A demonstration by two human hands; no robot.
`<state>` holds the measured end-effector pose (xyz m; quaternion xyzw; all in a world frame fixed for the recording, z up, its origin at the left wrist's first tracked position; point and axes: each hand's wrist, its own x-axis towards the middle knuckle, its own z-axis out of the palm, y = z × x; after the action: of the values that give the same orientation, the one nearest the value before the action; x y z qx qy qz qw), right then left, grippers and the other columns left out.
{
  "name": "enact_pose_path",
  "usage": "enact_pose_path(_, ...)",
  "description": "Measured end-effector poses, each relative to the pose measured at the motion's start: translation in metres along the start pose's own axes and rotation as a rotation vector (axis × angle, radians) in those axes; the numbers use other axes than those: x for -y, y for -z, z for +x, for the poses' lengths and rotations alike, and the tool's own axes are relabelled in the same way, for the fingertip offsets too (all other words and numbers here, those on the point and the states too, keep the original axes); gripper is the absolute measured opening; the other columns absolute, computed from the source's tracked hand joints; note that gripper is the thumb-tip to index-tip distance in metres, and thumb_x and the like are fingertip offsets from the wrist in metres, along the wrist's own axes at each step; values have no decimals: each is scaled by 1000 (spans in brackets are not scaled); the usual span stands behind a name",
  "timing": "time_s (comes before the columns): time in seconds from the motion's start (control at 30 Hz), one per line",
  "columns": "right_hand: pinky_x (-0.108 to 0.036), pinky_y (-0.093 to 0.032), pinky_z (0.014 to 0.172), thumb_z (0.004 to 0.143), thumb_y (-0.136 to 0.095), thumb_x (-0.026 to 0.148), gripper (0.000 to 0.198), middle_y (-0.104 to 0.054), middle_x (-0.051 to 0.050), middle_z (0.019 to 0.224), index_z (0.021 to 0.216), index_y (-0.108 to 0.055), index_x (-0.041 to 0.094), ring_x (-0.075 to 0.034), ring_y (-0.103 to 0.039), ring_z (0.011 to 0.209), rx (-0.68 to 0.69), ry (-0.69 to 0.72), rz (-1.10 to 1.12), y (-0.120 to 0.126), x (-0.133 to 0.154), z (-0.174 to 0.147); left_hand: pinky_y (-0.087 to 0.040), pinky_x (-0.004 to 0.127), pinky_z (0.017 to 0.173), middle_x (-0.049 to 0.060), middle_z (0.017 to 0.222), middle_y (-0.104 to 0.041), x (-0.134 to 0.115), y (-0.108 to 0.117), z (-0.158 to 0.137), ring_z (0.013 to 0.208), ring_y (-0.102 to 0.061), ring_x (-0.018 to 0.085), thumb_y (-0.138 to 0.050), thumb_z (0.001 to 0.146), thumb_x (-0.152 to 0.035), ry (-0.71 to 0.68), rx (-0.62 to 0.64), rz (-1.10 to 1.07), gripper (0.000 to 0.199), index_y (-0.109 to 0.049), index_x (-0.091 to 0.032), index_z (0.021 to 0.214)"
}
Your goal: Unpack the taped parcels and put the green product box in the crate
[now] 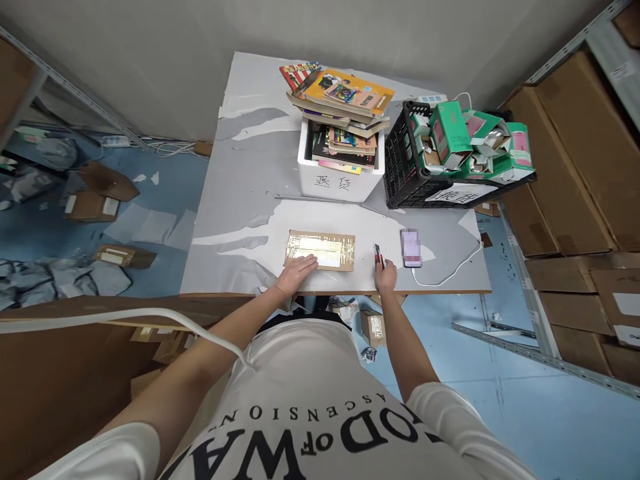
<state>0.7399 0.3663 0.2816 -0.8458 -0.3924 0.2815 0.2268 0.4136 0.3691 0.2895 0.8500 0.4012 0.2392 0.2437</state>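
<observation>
Apart at the counter (450, 291)'s near edge, the right hand (386, 276) curls round a box cutter (377, 251); the left hand (299, 272) rests flat on a taped carton (344, 244)'s near-left part. Beyond stands a white bin (333, 190) (heaped with books (350, 95)).

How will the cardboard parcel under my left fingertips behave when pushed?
The parcel looks straight-edged, so probably fairly stiff. Lying flat, it likely won't tip or roll. Its shiny tape may feel slippery.
</observation>
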Motion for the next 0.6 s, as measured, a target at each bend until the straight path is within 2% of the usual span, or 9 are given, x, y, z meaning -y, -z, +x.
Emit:
enact_pose_path(0.1,-48,-34,102,78,-54,32,44,-53,-23,123,117,-57,14,-34,-48,121,4,-57,-46,5,-22,4,-40,48,108,12,127,-63,1,0,2,131,-48,21,-36,94,-17,9,-10,6,37,-60,-19,122)
enact_pose_path(0.2,-49,-38,97,73,-58,27,43,-56,-24,116,113,-60,11,-35,-54,113,38,-63,-67,3,-27,6,-41,46,107,11,124,-65,-2,2,5,129,-51,22,-40,94,-19,0,-12,30,34,-62,-19,119)
enact_pose_path(0.3,-48,-43,91,74,-55,27,42,-60,-26,108,110,-60,5,-35,-58,104,51,-28,-71,10,-14,10,-43,45,106,11,123,-65,-5,4,8,127,-52,22,-39,95,-17,-14,-27,60,33,-63,-19,118)
enact_pose_path(0.37,-45,-43,92,80,-49,30,44,-61,-24,112,115,-57,5,-33,-57,106,26,31,-61,21,5,10,-43,45,106,12,125,-64,-5,5,8,128,-51,22,-37,96,-16,-19,-32,64,35,-62,-19,119)
enact_pose_path(0.43,-42,-44,91,85,-44,33,47,-62,-20,116,125,-51,9,-30,-58,106,53,181,-28,34,33,4,-41,45,109,11,126,-63,-5,5,6,128,-50,21,-36,96,-16,-20,-36,41,35,-61,-19,120)
enact_pose_path(0.47,-40,-45,89,87,-44,34,49,-63,-17,116,130,-48,12,-28,-59,103,111,303,-13,40,51,-1,-40,45,110,11,127,-63,-5,4,6,129,-50,20,-36,96,-16,-19,-39,26,35,-61,-19,121)
enact_pose_path(0.53,-38,-46,86,89,-45,33,52,-64,-10,116,139,-41,20,-26,-61,99,335,607,-36,44,90,-15,-39,44,111,11,127,-63,-4,2,5,129,-50,19,-35,97,-18,-18,-45,1,35,-61,-19,121)
enact_pose_path(0.6,-36,-45,87,89,-47,30,56,-62,-6,121,144,-37,29,-26,-60,103,524,864,-189,39,128,-28,-39,44,111,11,127,-63,-3,1,5,130,-49,19,-35,97,-19,-16,-47,-10,35,-60,-19,121)
